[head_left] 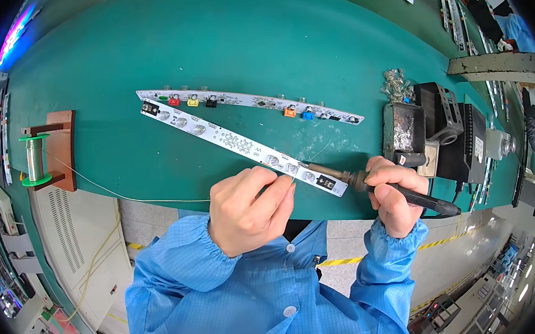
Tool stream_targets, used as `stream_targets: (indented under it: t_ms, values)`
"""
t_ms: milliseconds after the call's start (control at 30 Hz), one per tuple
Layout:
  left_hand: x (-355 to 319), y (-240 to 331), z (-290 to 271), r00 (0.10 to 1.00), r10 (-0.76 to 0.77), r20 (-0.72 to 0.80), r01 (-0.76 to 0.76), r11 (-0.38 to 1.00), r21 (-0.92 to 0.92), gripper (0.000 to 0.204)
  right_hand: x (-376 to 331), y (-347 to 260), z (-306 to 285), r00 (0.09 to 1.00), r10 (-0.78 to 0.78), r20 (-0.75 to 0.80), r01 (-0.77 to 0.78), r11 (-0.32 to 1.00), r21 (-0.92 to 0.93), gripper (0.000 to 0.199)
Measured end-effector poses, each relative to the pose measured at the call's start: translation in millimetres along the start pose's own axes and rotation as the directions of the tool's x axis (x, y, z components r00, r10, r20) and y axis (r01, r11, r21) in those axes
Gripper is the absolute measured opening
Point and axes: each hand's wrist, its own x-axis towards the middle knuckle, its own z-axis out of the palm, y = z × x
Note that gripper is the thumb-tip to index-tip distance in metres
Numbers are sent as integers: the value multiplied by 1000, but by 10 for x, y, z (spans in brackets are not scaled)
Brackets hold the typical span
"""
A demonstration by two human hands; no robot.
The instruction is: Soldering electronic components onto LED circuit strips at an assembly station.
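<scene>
My right hand [397,194] grips a soldering iron [430,201] by its black handle. The iron's tip reaches the right part of a long white circuit board [234,142], close to one of its round silvery parts. Just below that spot, my left hand [251,209] pinches thin solder wire [131,198], whose end is by the iron's tip. The wire trails left to a spool [38,159] with green flanges on a brown stand [62,149]. Behind the first board lies a second, slightly curved board [238,100] with red, yellow, black, orange and blue connectors.
On the right stand a dark metal tray [404,131], a black iron holder [438,112] and a black box [471,143] with a cable. Small metal parts [397,86] are heaped behind the tray. The green mat [260,33] ends just in front of me.
</scene>
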Motion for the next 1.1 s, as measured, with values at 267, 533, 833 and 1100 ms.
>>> stream_targets:
  t_ms: [267, 533, 833, 1100]
  values:
    - [-5, -27, -45, 1000, -6, -21, 4, 998, -64, 18, 37, -10, 20, 998, -44, 35, 47, 993, -110, 21]
    - [3, -9, -618, 999, 43, -24, -41, 996, 78, 20, -434, 135, -20, 895, -328, -302, 232, 921, -314, 28]
    - [124, -723, -1253, 946, -238, -221, 304, 889, 342, 10, -788, 426, -95, 858, -494, -137, 192, 558, -808, 36]
    - [198, -1074, -1273, 895, -417, -158, 445, 864, 236, 14, -366, 331, 450, 918, -398, 2, 261, 599, -757, 58]
